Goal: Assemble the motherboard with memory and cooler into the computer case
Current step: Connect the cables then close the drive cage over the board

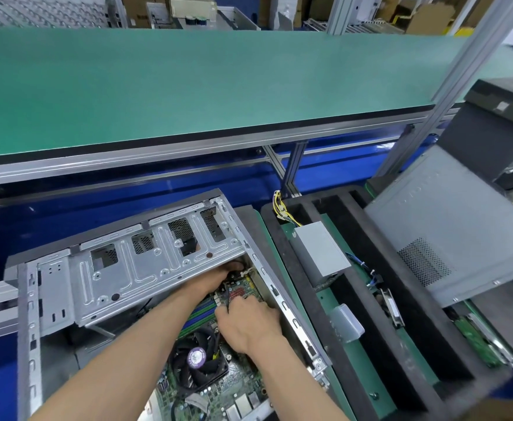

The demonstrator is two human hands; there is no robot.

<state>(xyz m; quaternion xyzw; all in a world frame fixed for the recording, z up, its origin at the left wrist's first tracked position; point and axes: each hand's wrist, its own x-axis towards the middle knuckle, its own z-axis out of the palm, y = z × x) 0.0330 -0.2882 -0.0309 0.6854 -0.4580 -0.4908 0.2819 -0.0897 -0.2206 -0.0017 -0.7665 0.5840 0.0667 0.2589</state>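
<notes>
Steel computer case [145,268], both hands inside, right hand [249,323] near rail

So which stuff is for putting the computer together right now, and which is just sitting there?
In use: computer case, motherboard, cooler fan, memory sticks, left hand, right hand.

Just sitting: power supply, grey case panel, foam tray.
</notes>
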